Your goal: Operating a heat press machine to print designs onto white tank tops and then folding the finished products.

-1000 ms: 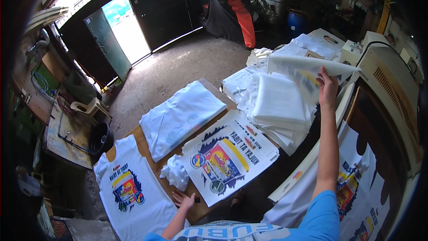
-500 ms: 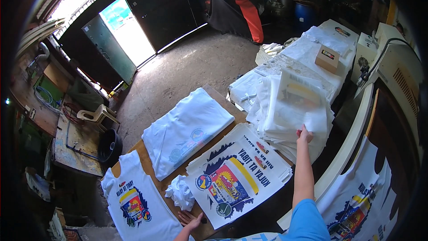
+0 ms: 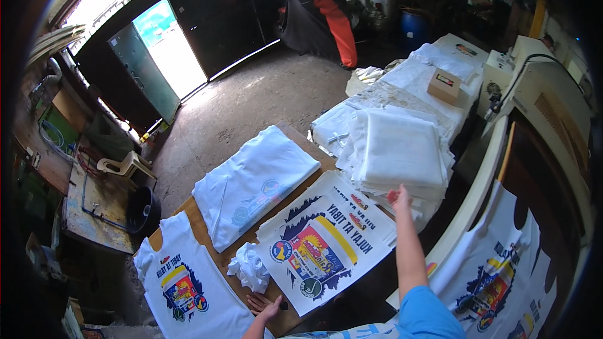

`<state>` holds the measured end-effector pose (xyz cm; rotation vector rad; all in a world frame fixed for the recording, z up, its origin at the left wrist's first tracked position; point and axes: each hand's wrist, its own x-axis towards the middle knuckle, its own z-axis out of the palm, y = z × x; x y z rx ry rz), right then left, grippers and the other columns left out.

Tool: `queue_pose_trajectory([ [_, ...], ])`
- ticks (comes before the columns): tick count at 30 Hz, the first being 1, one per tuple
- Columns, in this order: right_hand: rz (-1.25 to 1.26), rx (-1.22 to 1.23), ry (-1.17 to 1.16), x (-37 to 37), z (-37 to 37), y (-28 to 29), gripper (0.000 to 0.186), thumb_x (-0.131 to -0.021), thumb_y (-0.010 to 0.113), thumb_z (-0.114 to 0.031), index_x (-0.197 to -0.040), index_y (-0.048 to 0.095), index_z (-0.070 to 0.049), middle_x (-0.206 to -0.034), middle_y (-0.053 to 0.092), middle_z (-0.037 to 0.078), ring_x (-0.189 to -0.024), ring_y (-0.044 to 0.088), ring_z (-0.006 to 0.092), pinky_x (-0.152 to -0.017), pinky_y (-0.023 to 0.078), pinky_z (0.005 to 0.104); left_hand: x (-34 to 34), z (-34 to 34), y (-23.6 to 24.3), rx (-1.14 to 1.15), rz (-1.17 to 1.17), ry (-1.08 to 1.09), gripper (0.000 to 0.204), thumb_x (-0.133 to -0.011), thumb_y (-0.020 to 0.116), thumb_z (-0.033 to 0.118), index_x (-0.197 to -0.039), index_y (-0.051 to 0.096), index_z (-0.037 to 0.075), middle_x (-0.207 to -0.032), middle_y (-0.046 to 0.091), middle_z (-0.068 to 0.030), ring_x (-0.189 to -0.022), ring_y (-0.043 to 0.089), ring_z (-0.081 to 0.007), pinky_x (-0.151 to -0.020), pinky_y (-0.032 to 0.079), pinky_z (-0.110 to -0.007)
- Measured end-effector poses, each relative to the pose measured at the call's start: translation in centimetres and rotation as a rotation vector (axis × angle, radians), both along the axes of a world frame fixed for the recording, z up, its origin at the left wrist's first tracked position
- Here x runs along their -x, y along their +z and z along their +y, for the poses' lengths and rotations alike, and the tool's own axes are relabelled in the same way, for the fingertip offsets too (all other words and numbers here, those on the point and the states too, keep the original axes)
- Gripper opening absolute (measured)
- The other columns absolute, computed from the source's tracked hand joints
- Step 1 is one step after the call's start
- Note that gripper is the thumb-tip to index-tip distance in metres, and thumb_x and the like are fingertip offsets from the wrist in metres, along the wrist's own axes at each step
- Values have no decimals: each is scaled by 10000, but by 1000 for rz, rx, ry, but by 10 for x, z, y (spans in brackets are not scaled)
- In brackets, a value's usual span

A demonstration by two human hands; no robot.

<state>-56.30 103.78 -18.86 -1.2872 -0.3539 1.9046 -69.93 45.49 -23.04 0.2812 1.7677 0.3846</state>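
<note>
My left hand [image 3: 265,307] lies flat with fingers spread at the near edge of the brown board [image 3: 235,279], beside a crumpled white cloth [image 3: 249,268]. My right hand [image 3: 399,196] hovers at the near edge of a pile of white sheets [image 3: 402,147], fingers loosely apart, with nothing visible in them. Left of that hand lies a stack of printed transfer sheets [image 3: 317,245], its colourful design and lettering mirrored. A white printed shirt [image 3: 182,282] is spread on the left. Behind the cloth rests a folded white shirt [image 3: 251,182] with a faint print.
To the right stands a large press machine [image 3: 546,107], with a printed white shirt [image 3: 502,270] on its near side. A small cardboard box [image 3: 443,86] sits on the long table beyond the pile. A plastic chair [image 3: 129,166] and black tub [image 3: 143,209] are at left.
The translucent printed sheet in my right hand now lies on the pile, blank side showing. My right hand has let go and drawn back slightly. My left hand stays put; the view has shifted slightly.
</note>
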Motion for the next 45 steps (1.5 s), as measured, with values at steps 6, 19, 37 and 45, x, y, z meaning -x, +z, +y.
queue_pose_trajectory([
  [6, 95, -77, 447, 19, -224, 26, 168, -803, 492, -187, -843, 545, -32, -741, 584, 106, -543, 556, 189, -435, 470, 293, -15, -10, -10, -13, 158, 72, 857, -797, 187, 681, -1282, 331, -11, -1333, 276, -243, -1281, 186, -331, -1047, 54, -404],
  [19, -84, -187, 840, -197, -512, 89, 313, -894, 434, -269, -637, 412, -91, -525, 401, -4, -424, 420, 92, -380, 386, 244, -49, -33, 21, -58, 841, -44, 784, -793, 439, 548, -1374, 92, 153, -1407, -46, -204, -1301, 9, -352, -1008, 110, -532],
  [37, -49, 108, 147, -657, -593, 32, 246, -833, 514, -248, -951, 573, -41, -873, 609, 118, -682, 597, 215, -583, 503, 328, -503, 21, 104, -577, -315, -401, 402, -793, 562, 213, -1158, 497, 57, -1088, 546, -63, -980, 512, -171, -802, 399, -264],
  [45, 207, -101, -893, -928, -636, 44, 274, -815, 526, -293, -969, 506, -67, -958, 552, 119, -795, 552, 244, -663, 494, 372, -630, 54, 108, -581, -604, 158, 410, -766, 510, 169, -1165, 431, 125, -1141, 465, -36, -1047, 420, -182, -856, 326, -414],
])
